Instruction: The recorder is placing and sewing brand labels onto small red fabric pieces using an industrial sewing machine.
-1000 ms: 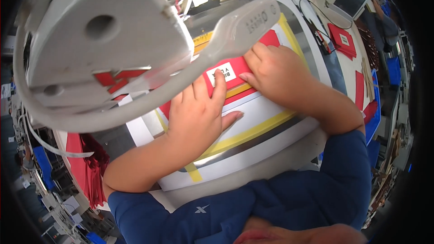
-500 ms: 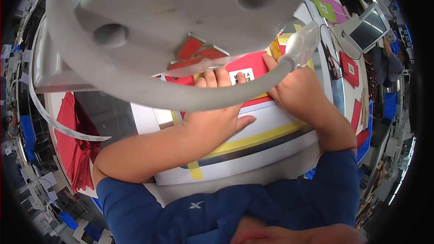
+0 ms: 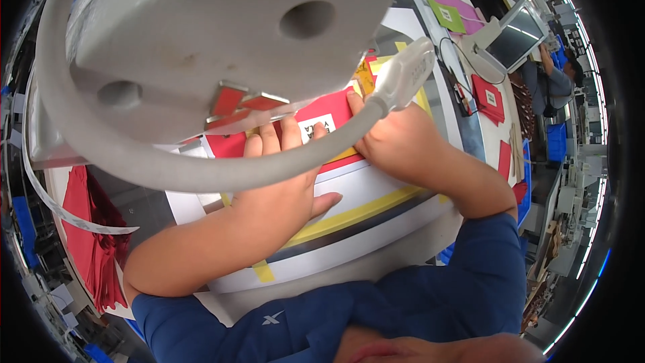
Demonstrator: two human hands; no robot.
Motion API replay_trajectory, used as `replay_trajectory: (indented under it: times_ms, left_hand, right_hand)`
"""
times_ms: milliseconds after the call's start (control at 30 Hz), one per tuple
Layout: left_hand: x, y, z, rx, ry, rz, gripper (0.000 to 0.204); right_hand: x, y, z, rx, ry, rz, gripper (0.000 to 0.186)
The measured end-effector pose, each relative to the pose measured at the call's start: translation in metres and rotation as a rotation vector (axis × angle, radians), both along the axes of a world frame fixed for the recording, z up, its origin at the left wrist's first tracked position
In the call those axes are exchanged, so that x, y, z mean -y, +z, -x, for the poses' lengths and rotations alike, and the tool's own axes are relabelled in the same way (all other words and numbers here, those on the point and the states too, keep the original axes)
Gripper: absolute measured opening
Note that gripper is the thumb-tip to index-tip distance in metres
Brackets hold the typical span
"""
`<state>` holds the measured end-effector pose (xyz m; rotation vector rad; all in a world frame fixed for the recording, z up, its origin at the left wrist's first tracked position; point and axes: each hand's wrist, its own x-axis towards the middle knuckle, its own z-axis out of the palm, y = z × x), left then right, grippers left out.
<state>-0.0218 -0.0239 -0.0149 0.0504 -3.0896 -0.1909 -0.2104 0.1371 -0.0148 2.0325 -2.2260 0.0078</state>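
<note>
A red fabric piece (image 3: 334, 109) with a white label (image 3: 317, 126) lies beneath a large pale grey sewing machine head (image 3: 222, 40). Stretched out flat, the fingers of my left hand (image 3: 279, 181) rest on the piece at the label's left, thumb held apart. My right hand (image 3: 398, 136) is curled at the piece's right edge, with a fingertip on the red fabric. Its lower fingers are partly hidden. Just beyond it is an orange-yellow strip (image 3: 364, 78). The machine head hides the needle area.
A grey bendable lamp (image 3: 411, 70) arches over both hands. Red fabric (image 3: 91, 242) hangs at the left. At the right are a screen (image 3: 516, 35), red labelled pieces (image 3: 489, 99) and green pieces (image 3: 449, 18). Yellow tape (image 3: 363, 218) edges the white work surface. A person (image 3: 554, 81) sits farther right.
The whole view has shifted, so the machine and both hands appear farther left and slightly lower. Both hands keep nearly the same pose on the red fabric piece.
</note>
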Motion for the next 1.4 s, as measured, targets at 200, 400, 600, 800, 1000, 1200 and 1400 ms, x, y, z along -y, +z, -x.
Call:
replay_trajectory:
  times_ms: [200,400,600,800,1000,1200,1400]
  left_hand:
    - [0.005,0.001,-0.002,0.018,-0.042,0.038,0.089]
    - [0.012,0.003,-0.003,0.132,-0.056,0.039,0.092]
    - [0.018,0.002,-0.011,0.138,-0.044,-0.014,0.093]
    - [0.026,0.004,-0.024,0.092,-0.017,0.005,0.094]
    - [0.034,0.007,-0.034,0.110,0.002,0.031,0.094]
    - [0.038,0.016,-0.043,0.169,0.020,0.075,0.098]
    - [0.046,0.010,-0.042,0.173,0.042,0.066,0.104]
  right_hand:
    - [0.005,0.000,-0.004,-0.010,0.048,-0.005,0.032]
    - [0.009,-0.010,-0.002,-0.078,0.127,0.001,0.028]
    - [0.020,-0.006,-0.014,-0.043,0.086,-0.056,0.020]
    - [0.030,-0.016,-0.019,-0.086,0.169,-0.043,0.021]
    - [0.040,-0.012,-0.033,-0.047,0.159,-0.056,0.032]
    - [0.049,-0.011,-0.040,-0.084,0.210,-0.038,0.050]
    - [0.057,-0.026,-0.045,-0.026,0.242,0.029,0.046]
